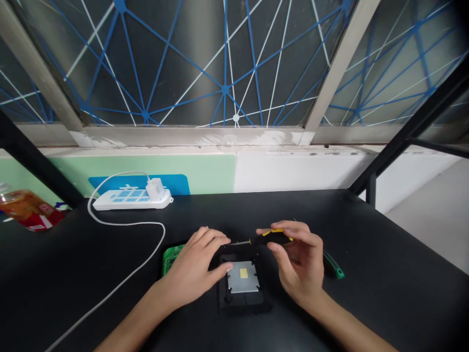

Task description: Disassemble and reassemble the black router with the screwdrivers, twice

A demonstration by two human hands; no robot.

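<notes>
Apparently the work is midway: the black case (245,308) lies open just below and between the two sets of fingers, with the metal plate (234,286) and its pale yellow pad (244,273) set within it. A green circuit board (169,257) lies outside the case, to the left of the left fingers and partly hidden by that hand. Whatever is being done at the case's far edge seems unfinished, since the driver's tip is there; whether screws sit in or out is too small to tell.

The right hand (302,264) has its fingers wrapped around the handle of the screwdriver (269,238), thumb below, holding it nearly level with the shaft pointing left toward the left fingers. The left hand (196,259) reaches in palm down, fingers extended to the shaft's tip, thumb spread toward the plate's near-left side; I cannot tell whether these fingers pinch the tip or only steady the case. Just right of the right fingers, a green-handled tool (334,268) rests on the black surface (384,278), partly hidden.
</notes>
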